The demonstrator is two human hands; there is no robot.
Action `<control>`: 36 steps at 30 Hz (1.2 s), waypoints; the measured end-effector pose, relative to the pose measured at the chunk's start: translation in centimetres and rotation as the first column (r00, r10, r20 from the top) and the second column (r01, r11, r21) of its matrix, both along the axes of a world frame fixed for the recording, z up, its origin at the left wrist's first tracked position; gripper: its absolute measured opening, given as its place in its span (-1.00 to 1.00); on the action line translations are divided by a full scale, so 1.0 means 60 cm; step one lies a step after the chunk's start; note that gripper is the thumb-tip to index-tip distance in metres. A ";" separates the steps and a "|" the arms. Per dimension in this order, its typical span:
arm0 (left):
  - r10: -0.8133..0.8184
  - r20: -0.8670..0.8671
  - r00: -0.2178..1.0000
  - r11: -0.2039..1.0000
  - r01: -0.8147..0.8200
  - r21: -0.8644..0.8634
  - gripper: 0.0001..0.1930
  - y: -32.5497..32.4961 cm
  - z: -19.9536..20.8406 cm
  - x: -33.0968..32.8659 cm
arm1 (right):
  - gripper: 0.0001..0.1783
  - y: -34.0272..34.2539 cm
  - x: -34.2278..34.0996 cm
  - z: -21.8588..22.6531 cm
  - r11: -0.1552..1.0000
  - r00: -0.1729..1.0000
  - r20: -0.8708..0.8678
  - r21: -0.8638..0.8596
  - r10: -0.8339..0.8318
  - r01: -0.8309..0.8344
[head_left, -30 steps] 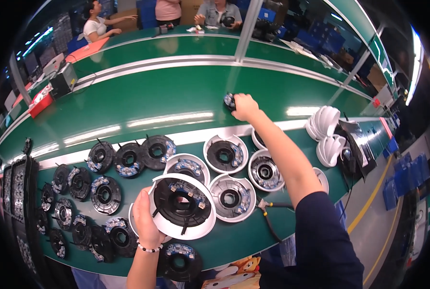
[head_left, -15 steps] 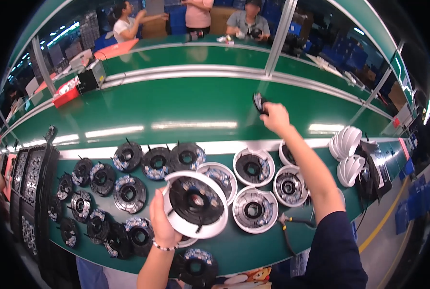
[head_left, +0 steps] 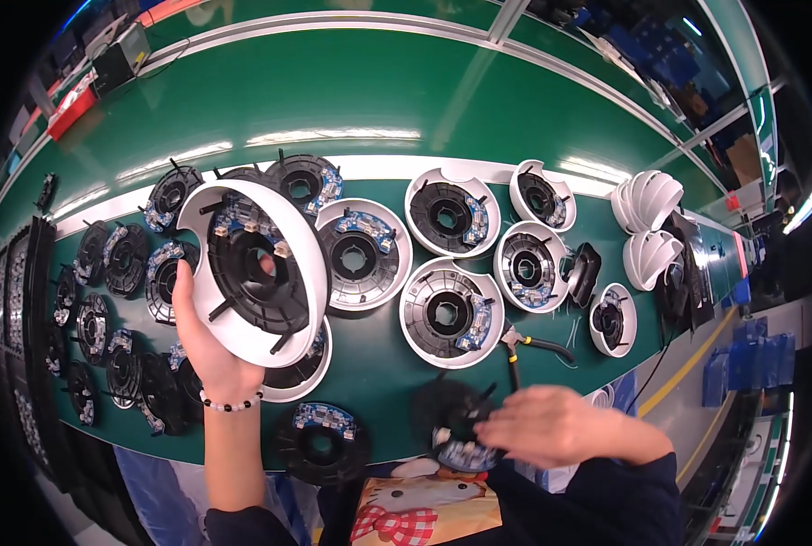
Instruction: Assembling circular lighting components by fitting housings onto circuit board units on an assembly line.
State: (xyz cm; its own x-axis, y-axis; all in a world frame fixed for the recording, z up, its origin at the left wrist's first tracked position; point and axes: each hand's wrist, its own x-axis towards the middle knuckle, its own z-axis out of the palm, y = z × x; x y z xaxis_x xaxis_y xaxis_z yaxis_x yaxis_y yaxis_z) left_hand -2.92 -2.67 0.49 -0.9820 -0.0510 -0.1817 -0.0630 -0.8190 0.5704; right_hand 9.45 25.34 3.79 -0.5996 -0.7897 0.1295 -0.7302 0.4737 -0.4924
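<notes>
My left hand point(head_left: 215, 350) is closed round a white bowl-shaped housing point(head_left: 307, 300), tilted and raised above the table. A black ring-shaped disc point(head_left: 258, 264) with a blue circuit board, small connectors and upright pegs sits inside it. At the near edge, my right hand point(head_left: 542, 426) has its fingers together on the rim of another black disc point(head_left: 442, 409), which is smeared by motion and also carries a circuit board. Beside that disc, on its left, lies a similar black disc point(head_left: 322, 444) with its blue board at the far side.
Several white housings with discs, including one housing point(head_left: 451, 359), stand mid-table. Yellow-and-black pliers point(head_left: 512, 338) lie near them. Loose black discs point(head_left: 124, 259) crowd the left, beside black trays point(head_left: 31, 273). Stacked white shells point(head_left: 647, 202) and a dark part point(head_left: 584, 273) are at right.
My right hand has come back from the far side of the table to the near edge, at a black disc. My left hand has tilted the white housing more upright. The view has tipped downward.
</notes>
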 end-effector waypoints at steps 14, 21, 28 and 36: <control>-0.167 0.021 0.986 0.986 0.167 0.010 -0.63 0.006 -0.036 0.004 | -0.66 -0.060 -0.009 -0.074 0.979 0.985 -0.174 0.200 -0.007 0.042; -0.165 -0.088 0.982 0.963 0.142 -0.230 -0.63 0.013 -0.027 0.019 | -0.58 -0.089 -0.044 -0.030 0.947 0.975 -0.054 -0.257 -0.214 0.194; -0.248 -0.262 0.933 0.949 0.179 -0.260 -0.57 0.033 -0.014 0.033 | -0.79 -0.129 -0.100 -0.054 0.597 0.735 0.467 -0.435 -0.491 0.674; -0.267 -0.297 0.917 0.932 0.167 -0.322 -0.58 0.032 -0.018 0.038 | -0.76 -0.126 -0.112 -0.074 0.445 0.567 0.823 -0.491 -0.047 0.749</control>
State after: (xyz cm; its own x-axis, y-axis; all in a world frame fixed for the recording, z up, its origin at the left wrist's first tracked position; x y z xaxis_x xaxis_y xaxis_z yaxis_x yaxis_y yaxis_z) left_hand -0.65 -0.74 -0.61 -0.9749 0.1696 0.1444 0.0123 -0.6064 0.7950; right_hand 2.73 17.76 -0.67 -0.9758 -0.2076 -0.0686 0.1101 -0.1956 -0.9745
